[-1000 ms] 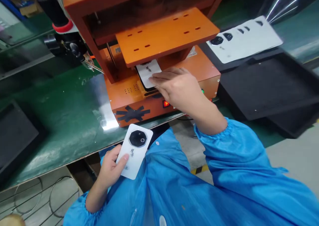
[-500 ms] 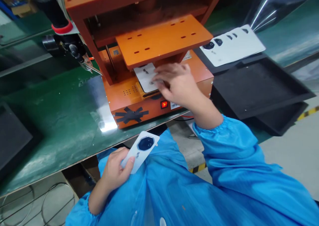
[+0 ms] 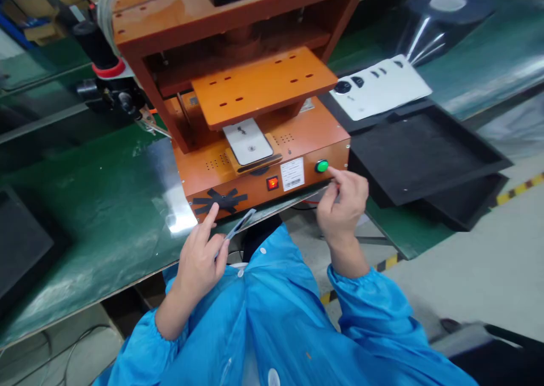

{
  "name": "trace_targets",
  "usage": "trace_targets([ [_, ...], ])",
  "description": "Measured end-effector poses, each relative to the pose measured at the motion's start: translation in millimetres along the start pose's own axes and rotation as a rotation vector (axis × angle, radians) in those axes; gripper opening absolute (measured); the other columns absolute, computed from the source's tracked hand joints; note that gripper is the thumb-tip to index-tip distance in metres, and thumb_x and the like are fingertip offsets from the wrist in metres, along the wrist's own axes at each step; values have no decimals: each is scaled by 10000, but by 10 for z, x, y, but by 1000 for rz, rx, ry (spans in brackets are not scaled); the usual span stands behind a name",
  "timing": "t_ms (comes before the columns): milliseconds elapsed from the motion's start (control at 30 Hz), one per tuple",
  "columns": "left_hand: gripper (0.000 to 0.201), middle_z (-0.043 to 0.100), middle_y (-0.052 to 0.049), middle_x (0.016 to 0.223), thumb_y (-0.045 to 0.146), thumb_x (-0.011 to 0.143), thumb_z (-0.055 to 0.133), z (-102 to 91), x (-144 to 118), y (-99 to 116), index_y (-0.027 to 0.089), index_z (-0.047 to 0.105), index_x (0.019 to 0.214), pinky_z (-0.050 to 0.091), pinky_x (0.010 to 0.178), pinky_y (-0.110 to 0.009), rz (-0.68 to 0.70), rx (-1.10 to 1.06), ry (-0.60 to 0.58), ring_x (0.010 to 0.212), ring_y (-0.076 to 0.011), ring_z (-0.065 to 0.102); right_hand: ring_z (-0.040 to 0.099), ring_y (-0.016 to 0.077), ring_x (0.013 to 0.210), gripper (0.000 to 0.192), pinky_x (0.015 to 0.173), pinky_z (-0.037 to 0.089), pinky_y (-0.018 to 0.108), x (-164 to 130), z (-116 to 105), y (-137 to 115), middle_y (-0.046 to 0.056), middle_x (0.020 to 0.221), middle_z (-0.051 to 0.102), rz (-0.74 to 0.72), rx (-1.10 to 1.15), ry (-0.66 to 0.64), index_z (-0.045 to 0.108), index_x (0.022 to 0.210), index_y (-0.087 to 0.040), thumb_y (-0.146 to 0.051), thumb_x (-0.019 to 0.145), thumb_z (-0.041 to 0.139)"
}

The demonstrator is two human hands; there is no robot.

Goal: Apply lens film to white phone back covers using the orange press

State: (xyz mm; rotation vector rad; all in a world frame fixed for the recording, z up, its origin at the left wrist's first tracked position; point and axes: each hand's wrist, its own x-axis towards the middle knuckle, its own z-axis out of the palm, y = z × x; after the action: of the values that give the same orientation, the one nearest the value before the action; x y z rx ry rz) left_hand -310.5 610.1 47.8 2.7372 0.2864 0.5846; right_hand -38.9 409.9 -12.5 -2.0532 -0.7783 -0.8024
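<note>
One white cover (image 3: 249,141) lies seated in the orange press (image 3: 255,119) at the bench's front edge. Right hand (image 3: 342,202), fingers loosely curled and empty, reaches the green button (image 3: 322,166); pressing appears outstanding. Left hand (image 3: 199,258) pinches a second cover (image 3: 238,226).

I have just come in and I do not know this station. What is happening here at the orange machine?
A person in a blue coat works at the orange press machine. A white phone back cover lies in the fixture under the raised orange plate. The right hand is at the green button, one fingertip beside it. The left hand holds a second back cover edge-on, below the table edge. More covers lie to the right.
</note>
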Motion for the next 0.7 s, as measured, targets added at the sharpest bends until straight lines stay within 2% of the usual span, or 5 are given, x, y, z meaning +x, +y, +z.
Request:
trace_targets([
  [133, 104, 501, -173, 1684, 167, 1020, 610, -7, 69, -60, 192, 700, 974, 594, 855, -460, 80, 81, 24, 1008, -287, 739, 703, 298, 1052, 467, 940, 593, 486, -181, 18, 238, 152, 1185, 725, -36, -127, -68, 689, 1458, -216, -211, 1046, 468],
  [367, 217, 569, -140, 1637, 198, 1044, 586, 46, 175, 23, 206, 609, 828, 467, 649, -395, 106, 247, 62, 680, -191, 657, 675, 243, 996, 547, 875, 564, 390, 7, 58, 246, 134, 1163, 734, -136, -187, -144, 694, 1479, -239, -98, 1033, 410],
  [467, 274, 574, -134, 1635, 210, 1047, 569, 56, 184, 56, 206, 565, 774, 427, 624, -405, 95, 292, 53, 617, -176, 621, 682, 240, 1012, 537, 859, 547, 387, 67, 45, 240, 126, 1143, 740, -87, -206, -214, 711, 1451, -245, -95, 1030, 414],
  [567, 193, 621, -131, 1593, 205, 1031, 598, 33, 144, 15, 207, 613, 839, 481, 687, -402, 85, 215, 84, 731, -207, 687, 689, 257, 1092, 480, 939, 556, 423, 104, -7, 166, 142, 1190, 742, -6, -39, -191, 723, 1393, -202, -117, 1036, 415],
  [700, 110, 741, -97, 1272, 204, 1009, 614, 53, 48, 20, 245, 714, 986, 561, 857, -397, 45, -113, 232, 1025, -266, 726, 724, 259, 1041, 236, 954, 582, 431, -43, -151, -224, 130, 1119, 766, 42, 347, -79, 716, 1206, -192, -281, 1042, 570],
])
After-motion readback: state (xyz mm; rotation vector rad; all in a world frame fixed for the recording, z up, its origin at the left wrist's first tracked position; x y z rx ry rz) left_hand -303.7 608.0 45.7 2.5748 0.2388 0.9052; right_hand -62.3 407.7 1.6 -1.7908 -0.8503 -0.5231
